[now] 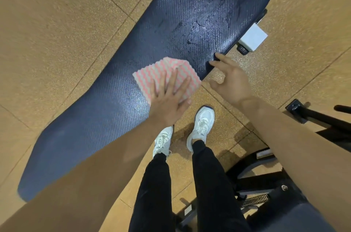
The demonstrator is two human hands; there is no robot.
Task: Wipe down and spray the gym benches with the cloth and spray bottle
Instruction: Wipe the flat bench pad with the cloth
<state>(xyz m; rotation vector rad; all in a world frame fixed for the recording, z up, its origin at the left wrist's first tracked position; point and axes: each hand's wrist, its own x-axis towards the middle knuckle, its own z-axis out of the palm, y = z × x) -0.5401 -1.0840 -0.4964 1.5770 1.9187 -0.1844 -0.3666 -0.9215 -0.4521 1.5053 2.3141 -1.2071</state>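
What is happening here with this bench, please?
A person appears to be wiping a blue gym bench. The left hand presses a pink-and-white striped cloth flat on the pad, near its middle. The right hand holds nothing; its fingertips touch the bench's near edge. The far part of the pad glistens with droplets. No spray bottle is in view.

This is a gym. A long navy padded bench (pixel 199 13) with a ribbed vinyl cover, wet and shiny in patches, stands on a white metal frame (pixel 253 37) over tan speckled rubber floor tiles (pixel 57 22) laid in large squares. To the right, low on the floor, sit the black steel frames (pixel 252 171) of another exercise machine with a coiled spring (pixel 256 199), and the person wears 2 white trainers (pixel 202 125) with black joggers (pixel 153 184).
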